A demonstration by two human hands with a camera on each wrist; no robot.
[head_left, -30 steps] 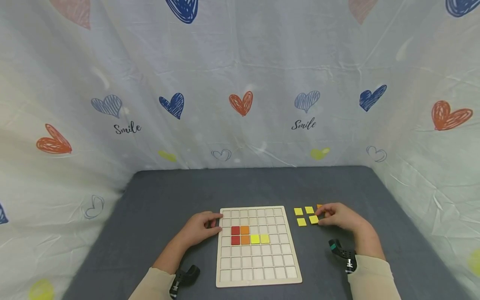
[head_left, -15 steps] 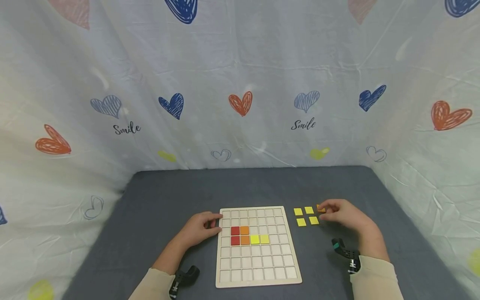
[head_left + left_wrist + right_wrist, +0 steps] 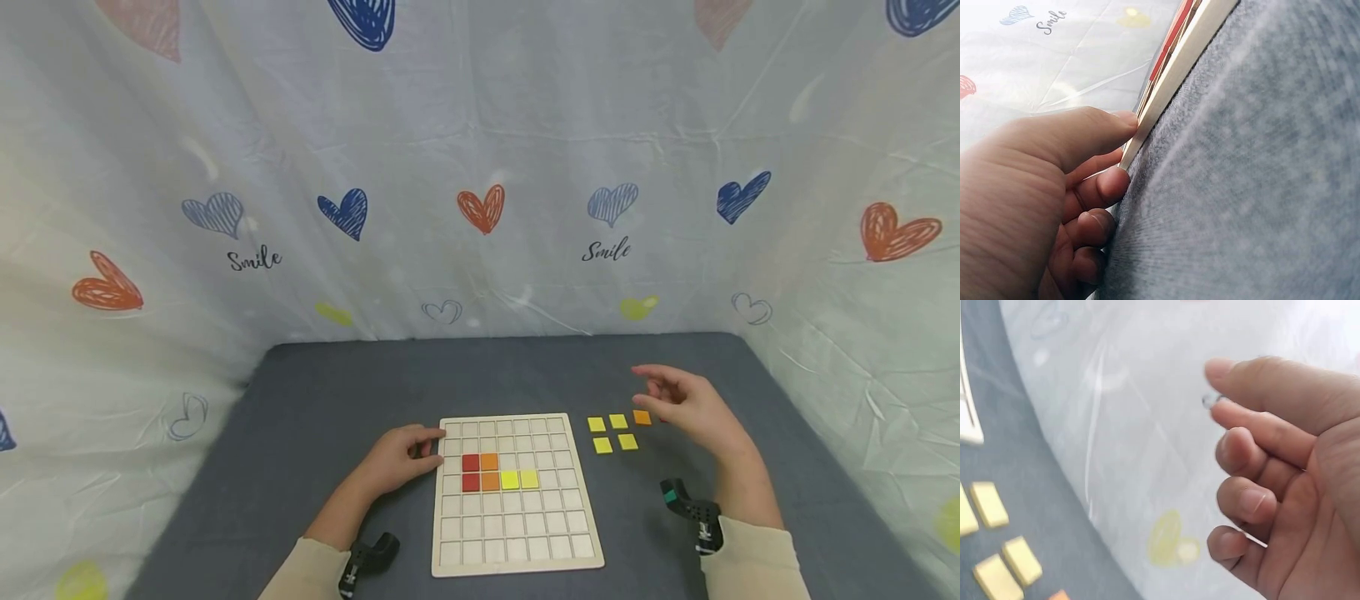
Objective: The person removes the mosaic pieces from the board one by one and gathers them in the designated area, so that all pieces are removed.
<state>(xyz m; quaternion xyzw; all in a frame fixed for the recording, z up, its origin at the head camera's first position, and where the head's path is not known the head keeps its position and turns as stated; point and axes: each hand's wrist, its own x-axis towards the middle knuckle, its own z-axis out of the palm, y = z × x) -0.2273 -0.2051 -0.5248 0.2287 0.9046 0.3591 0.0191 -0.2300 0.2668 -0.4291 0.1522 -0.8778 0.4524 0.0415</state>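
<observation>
We see left hand (image 3: 401,458) relaxed, touching gridded board (image 3: 513,502); right hand (image 3: 688,410) empty, loose, near orange tile (image 3: 642,417) on desk (image 3: 450,375), right of board. We'd steady the board, pinch one tile by opposite edges.

Head: table (image 3: 375,375) viewed forward-down from well above.
Left wrist: board (image 3: 1182,65) viewed closely, toward 1 o'clock.
Right wrist: curtain (image 3: 1141,444) faced, toward 12 o'clock.
Yellow tiles (image 3: 999,578): shared by head, right wrist.

- Left sleeve (image 3: 306,570): plain beige, long
- Right sleeve (image 3: 752,558): matching beige
- Left wrist mount (image 3: 375,553): black, curved, small white markings
- Right wrist mount (image 3: 690,505): black, curved, green patch, white markings
</observation>
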